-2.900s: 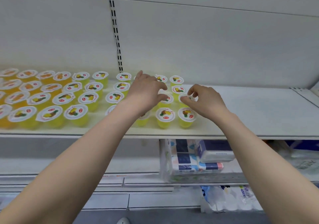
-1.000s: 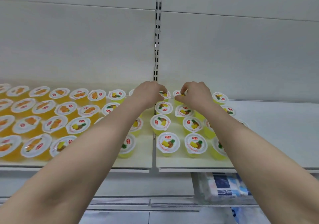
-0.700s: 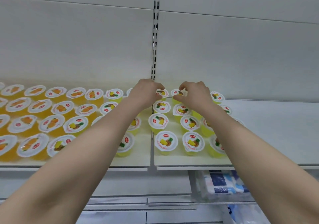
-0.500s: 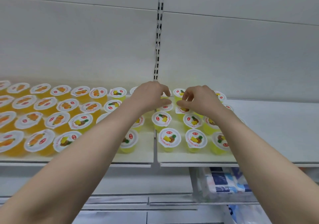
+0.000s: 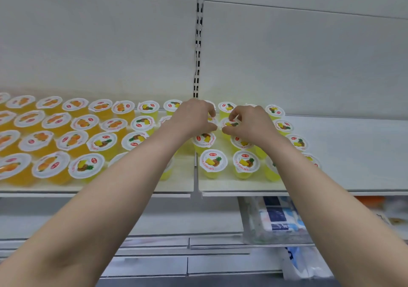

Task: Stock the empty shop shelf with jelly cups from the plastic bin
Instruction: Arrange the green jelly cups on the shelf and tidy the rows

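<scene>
Jelly cups [image 5: 213, 160] stood in rows on the shelf [image 5: 353, 154], bare toward three o'clock; left hand [image 5: 194, 118] and right hand [image 5: 249, 124] each pinched a back cup's rim, which wanted gentle, level nudging into line.

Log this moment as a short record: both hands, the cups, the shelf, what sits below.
left hand: fingers curled round a part-hidden cup, second row from the back
right hand: pinches the pineapple cup beside it
orange cups: four rows, left end
yellow cups: upright rows, middle
shelf: bare on the right
below: wrapped packs
</scene>
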